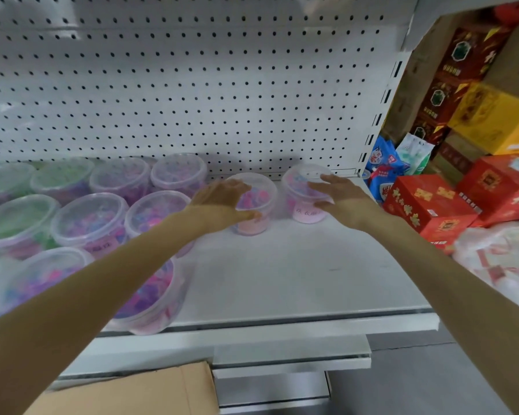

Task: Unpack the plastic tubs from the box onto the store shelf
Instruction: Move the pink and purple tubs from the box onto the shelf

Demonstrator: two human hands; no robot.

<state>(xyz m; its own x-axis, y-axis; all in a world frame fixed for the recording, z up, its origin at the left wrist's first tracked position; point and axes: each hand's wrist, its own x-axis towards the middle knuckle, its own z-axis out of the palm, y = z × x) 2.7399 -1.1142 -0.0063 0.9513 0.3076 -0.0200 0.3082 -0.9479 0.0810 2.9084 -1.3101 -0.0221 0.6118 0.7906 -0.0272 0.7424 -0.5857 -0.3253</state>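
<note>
Note wide span of left hand (222, 199) gripping pink-filled tub (259, 190), thumb on near wall; same for right hand (339, 196) on neighbouring tub (298, 190), both on shelf (282, 280). Expect light, thin, slick walls; take below rim, squeeze gently

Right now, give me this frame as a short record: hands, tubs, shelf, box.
left hand: holds left tub between fingers and thumb
right hand: holds right tub the same way
placement: both stand upright on the shelf, apart, near the pegboard
other tubs: rows on the shelf's left part
cardboard box: flap at bottom left, below the shelf
</note>
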